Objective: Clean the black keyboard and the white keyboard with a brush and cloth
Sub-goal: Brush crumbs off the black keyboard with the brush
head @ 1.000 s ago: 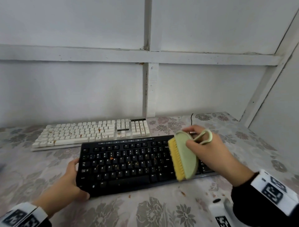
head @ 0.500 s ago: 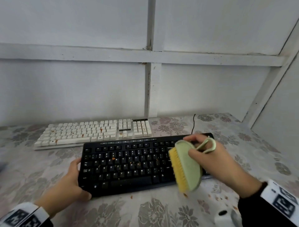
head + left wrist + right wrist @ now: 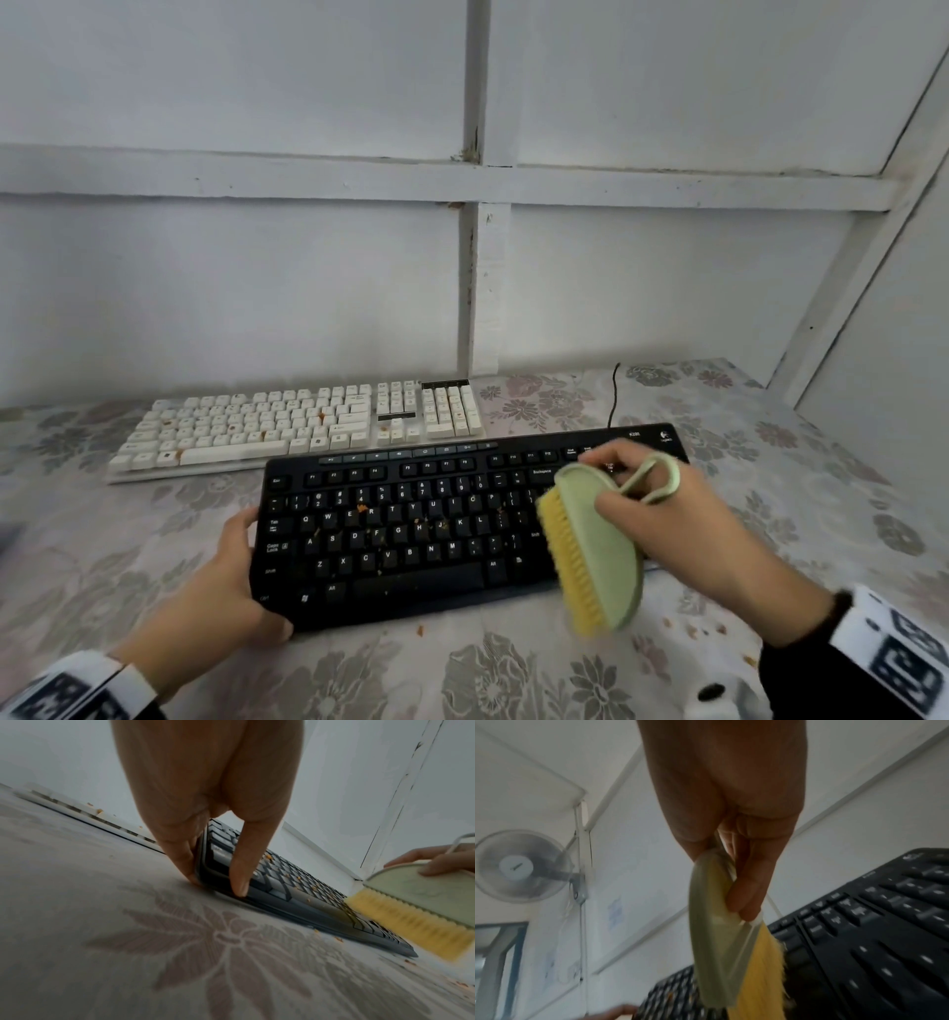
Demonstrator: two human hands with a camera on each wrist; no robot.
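Right grip [image 3: 683,519] clasping brush [image 3: 598,550], over black keyboard [image 3: 411,524]

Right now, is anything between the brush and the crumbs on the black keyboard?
Nothing visible. The brush, gripped by the right hand, is over the black keyboard at its right part; the keys toward the crumbs are bare.

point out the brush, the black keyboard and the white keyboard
brush [image 3: 603,545], head view, on its green back
black keyboard [image 3: 400,534], head view, on the letter keys
white keyboard [image 3: 267,421], head view, on the main key block
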